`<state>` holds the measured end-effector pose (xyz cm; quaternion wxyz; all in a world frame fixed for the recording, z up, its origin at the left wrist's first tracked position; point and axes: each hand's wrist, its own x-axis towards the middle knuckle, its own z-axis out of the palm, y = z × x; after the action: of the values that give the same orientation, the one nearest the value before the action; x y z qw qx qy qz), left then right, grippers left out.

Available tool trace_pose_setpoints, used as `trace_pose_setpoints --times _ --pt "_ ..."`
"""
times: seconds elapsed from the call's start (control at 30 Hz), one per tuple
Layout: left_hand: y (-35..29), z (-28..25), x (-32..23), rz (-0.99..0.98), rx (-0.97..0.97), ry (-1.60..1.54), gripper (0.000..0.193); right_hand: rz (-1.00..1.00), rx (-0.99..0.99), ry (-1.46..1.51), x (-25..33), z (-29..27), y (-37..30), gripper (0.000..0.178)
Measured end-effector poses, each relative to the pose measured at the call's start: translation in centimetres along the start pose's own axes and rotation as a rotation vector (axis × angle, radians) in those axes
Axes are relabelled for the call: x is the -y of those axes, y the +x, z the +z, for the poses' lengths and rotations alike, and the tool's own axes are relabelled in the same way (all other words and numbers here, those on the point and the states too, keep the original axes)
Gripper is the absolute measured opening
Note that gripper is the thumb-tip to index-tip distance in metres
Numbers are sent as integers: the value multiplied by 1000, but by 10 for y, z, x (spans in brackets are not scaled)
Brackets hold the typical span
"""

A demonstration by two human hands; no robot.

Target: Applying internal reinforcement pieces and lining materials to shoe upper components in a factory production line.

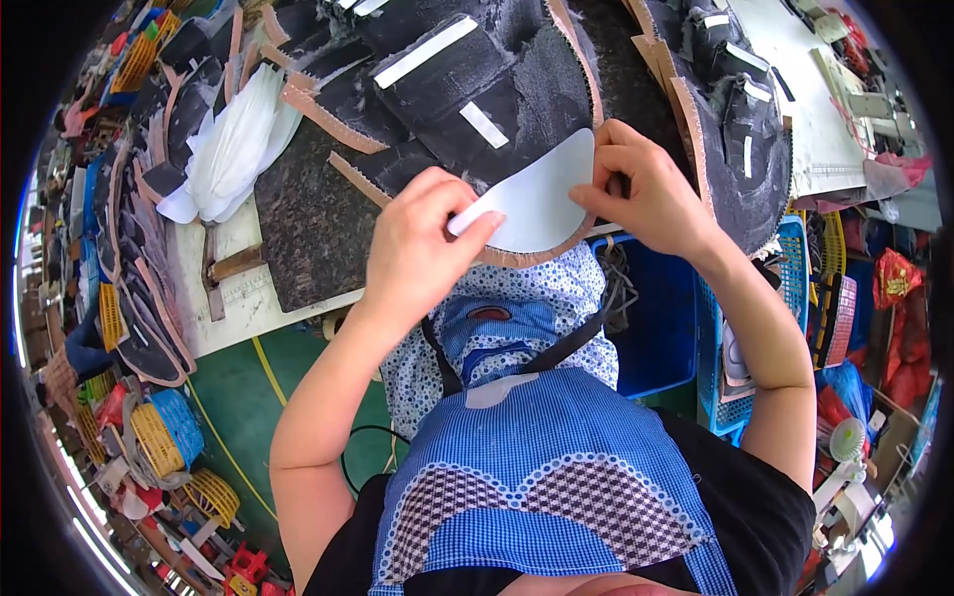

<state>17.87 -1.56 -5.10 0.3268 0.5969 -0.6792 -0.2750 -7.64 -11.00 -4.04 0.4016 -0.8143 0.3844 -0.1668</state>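
Between both hands (532, 214), white insole piece (537, 204), pinched

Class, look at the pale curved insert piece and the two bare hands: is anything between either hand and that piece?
Nothing visible is. The left hand pinches the left end of the pale curved insert piece, and the right hand grips its right edge; both touch it directly, above the dark stone slab.
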Motion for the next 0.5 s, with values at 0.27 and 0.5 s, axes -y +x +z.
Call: trace_pose_setpoints --times 0.27,0.5 --pt "0 -14 -4 464 20 401 20 -552 -43 -448 26 8 3 23" --pt "50 -44 11 -47 -296 -236 41 -223 -308 43 45 -6 95 22"
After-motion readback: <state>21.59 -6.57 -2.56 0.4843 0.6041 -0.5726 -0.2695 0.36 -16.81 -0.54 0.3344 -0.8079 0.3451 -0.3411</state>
